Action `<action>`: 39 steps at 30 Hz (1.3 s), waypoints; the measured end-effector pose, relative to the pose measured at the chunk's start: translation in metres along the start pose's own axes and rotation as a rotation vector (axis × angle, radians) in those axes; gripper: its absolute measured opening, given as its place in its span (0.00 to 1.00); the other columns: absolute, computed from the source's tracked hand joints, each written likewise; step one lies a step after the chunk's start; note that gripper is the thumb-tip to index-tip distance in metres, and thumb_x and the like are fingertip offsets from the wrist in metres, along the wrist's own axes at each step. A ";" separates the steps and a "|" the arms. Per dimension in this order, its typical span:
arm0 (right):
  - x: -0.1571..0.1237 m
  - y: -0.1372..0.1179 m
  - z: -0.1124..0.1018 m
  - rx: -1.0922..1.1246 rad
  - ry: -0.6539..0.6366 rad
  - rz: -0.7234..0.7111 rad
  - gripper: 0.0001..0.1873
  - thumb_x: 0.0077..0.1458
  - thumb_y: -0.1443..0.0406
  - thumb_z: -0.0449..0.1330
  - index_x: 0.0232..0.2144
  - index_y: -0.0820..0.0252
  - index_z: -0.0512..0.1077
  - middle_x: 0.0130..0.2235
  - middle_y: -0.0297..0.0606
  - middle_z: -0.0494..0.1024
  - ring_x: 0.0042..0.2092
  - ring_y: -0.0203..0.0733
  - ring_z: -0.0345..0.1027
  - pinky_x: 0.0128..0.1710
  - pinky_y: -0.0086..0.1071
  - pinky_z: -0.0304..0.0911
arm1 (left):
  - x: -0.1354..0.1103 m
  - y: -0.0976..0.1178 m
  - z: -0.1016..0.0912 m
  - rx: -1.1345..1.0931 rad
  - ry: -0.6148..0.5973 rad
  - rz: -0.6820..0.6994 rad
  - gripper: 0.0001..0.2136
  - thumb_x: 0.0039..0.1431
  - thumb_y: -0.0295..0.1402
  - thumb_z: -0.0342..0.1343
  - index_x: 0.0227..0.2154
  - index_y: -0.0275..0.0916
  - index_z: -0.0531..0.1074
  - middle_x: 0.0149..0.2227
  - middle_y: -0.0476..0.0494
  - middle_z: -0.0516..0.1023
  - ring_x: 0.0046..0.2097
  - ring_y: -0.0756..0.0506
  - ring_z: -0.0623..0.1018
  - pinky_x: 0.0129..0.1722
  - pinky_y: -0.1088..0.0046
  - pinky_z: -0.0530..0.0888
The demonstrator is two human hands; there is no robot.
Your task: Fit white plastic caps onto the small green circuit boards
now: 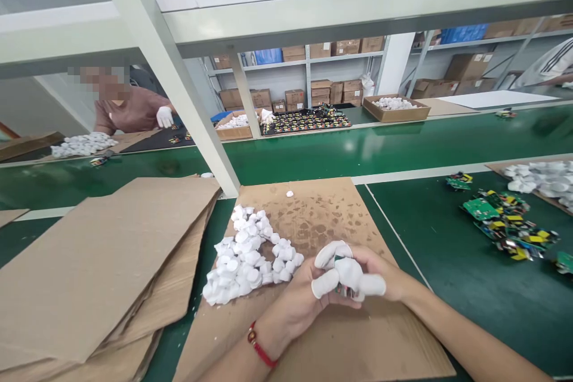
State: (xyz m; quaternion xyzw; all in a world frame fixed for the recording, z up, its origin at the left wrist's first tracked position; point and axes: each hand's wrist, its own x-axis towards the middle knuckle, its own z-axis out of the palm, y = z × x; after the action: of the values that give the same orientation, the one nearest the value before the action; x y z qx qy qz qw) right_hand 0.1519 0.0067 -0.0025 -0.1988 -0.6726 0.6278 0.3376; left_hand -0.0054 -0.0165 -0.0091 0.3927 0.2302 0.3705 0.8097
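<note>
My left hand (299,292) and my right hand (380,271) meet above a stained cardboard sheet (322,215). Both wear white finger cots. Together they pinch a white plastic cap (348,271) with a small green circuit board (344,291) partly showing under it. Just left of my hands lies a heap of white plastic caps (246,259) on the same cardboard. A red cord bracelet (258,346) circles my left wrist.
Stacked cardboard sheets (98,262) lie at the left. Green circuit boards (505,221) and more white caps (544,178) sit at the right. A white frame post (179,89) rises ahead. Across the green belt (358,146), a gloved person (134,108) works beside trays.
</note>
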 end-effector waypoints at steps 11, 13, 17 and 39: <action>-0.003 0.008 0.000 0.263 -0.054 -0.005 0.40 0.40 0.51 0.66 0.55 0.51 0.58 0.51 0.45 0.64 0.30 0.35 0.68 0.30 0.33 0.67 | 0.001 0.005 -0.002 -0.013 -0.035 -0.012 0.11 0.54 0.37 0.54 0.30 0.33 0.72 0.26 0.45 0.71 0.28 0.51 0.73 0.30 0.73 0.73; -0.005 0.007 -0.001 0.339 -0.109 -0.003 0.51 0.37 0.53 0.68 0.60 0.47 0.46 0.51 0.45 0.64 0.32 0.37 0.69 0.34 0.36 0.68 | 0.003 0.004 -0.001 -0.055 -0.004 -0.036 0.16 0.56 0.43 0.49 0.29 0.33 0.71 0.24 0.46 0.69 0.25 0.51 0.71 0.26 0.75 0.72; -0.006 0.004 0.001 0.264 -0.067 0.109 0.44 0.45 0.66 0.66 0.59 0.49 0.47 0.38 0.36 0.70 0.32 0.38 0.72 0.37 0.36 0.68 | 0.007 0.004 0.000 -0.078 0.112 -0.076 0.22 0.56 0.50 0.43 0.33 0.34 0.69 0.23 0.49 0.66 0.22 0.52 0.68 0.20 0.78 0.68; -0.001 0.007 0.005 -0.438 0.153 -0.135 0.29 0.40 0.56 0.68 0.47 0.56 0.69 0.44 0.45 0.73 0.45 0.48 0.67 0.43 0.37 0.64 | 0.000 0.003 0.008 0.394 0.151 -0.017 0.23 0.46 0.53 0.53 0.15 0.34 0.64 0.14 0.55 0.57 0.16 0.58 0.53 0.15 0.79 0.49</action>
State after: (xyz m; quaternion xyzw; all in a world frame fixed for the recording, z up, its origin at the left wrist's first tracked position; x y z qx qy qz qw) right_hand 0.1483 0.0031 -0.0096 -0.2687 -0.7771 0.4258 0.3777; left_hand -0.0013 -0.0187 -0.0016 0.5127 0.3614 0.3398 0.7008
